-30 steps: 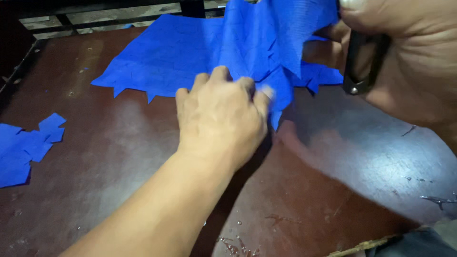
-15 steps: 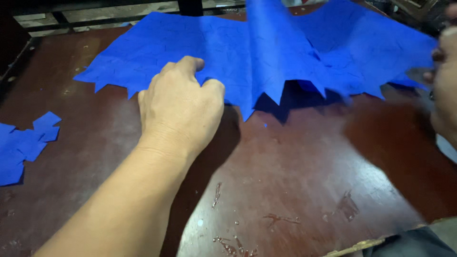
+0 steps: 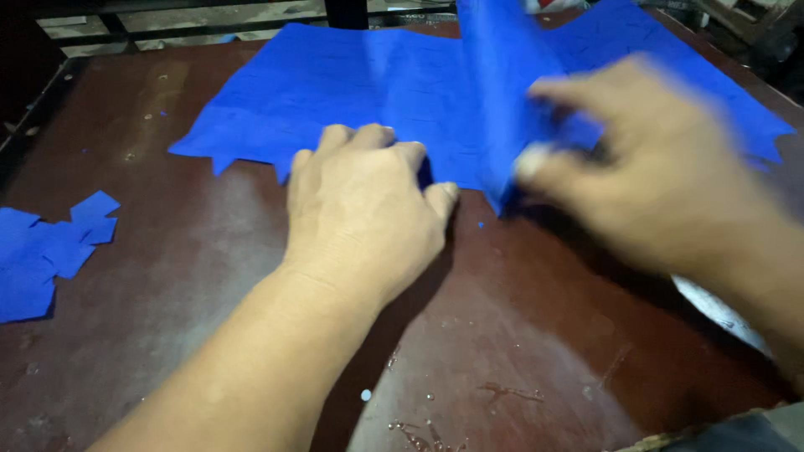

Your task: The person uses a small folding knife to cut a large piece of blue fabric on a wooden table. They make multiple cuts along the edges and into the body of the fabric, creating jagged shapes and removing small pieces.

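Observation:
A large blue sheet with a jagged near edge lies across the far half of a dark brown table. My left hand rests flat, palm down, on the sheet's near edge, fingers spread slightly. My right hand is blurred with motion; its fingers touch a raised fold of the sheet near the middle. I cannot tell whether it pinches the fold or holds anything.
Blue cut scraps lie at the table's left edge. Dark metal bars run beyond the far edge. Small drops of liquid dot the near tabletop.
The dark tool seen in my right hand one second ago is no longer visible. My right hand has come in from the right onto the fold. My left hand stays pressed on the sheet.

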